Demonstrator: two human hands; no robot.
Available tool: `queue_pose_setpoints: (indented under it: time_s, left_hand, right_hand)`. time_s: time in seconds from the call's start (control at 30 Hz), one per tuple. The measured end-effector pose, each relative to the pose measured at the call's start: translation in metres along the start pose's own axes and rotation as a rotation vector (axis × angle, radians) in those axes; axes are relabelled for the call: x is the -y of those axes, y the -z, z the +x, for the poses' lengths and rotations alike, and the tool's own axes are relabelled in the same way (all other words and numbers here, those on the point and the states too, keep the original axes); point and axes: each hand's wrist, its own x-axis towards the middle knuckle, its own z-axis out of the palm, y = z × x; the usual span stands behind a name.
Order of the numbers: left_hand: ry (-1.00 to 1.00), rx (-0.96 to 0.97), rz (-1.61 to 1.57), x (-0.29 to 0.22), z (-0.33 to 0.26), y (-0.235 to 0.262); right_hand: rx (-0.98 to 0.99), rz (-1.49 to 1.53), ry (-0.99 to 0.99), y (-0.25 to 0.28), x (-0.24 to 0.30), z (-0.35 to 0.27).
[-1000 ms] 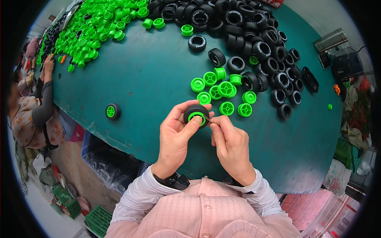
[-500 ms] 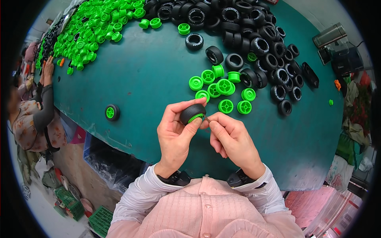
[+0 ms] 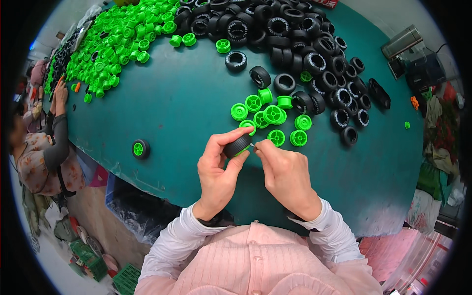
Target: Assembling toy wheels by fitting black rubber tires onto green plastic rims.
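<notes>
My left hand point(image 3: 217, 173) is closed around a toy wheel point(image 3: 237, 145), a ribbed black tyre with a bright green rim showing at its lower side. Pinched in my right hand point(image 3: 289, 173) is a thin metal tool point(image 3: 252, 145); most of it is hidden by the fingers. Its tip meets the wheel's right edge, where tyre and rim come together. Just beyond the hands lies a loose group of green rims point(image 3: 273, 114). A fitted wheel point(image 3: 140, 149) rests by itself to the left on the green table point(image 3: 187, 103).
Black tyres point(image 3: 328, 80) are heaped at the back right, and a big pile of green rims point(image 3: 110, 46) spreads over the back left. A black tray-like piece point(image 3: 379, 93) and a steel flask point(image 3: 402, 42) are on the right. Another person's hand point(image 3: 60, 97) works at the far left.
My right hand has turned over, its back now upward, and the tool tip stays at the wheel's edge. The wheel has tilted, so less of its green rim shows.
</notes>
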Motion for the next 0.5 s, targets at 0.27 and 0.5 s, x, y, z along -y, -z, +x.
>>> queue_pose_setpoints:
  time_s: [0.27,0.5]
  left_hand:
    - [0.030,0.040,-0.017,-0.001,0.005,0.000]
    - [0.010,0.039,-0.051,-0.002,0.007,-0.006]
  right_hand:
    - [0.090,-0.008,-0.069,0.008,0.000,0.001]
    - [0.285,0.638,-0.433,0.022,0.002,0.009]
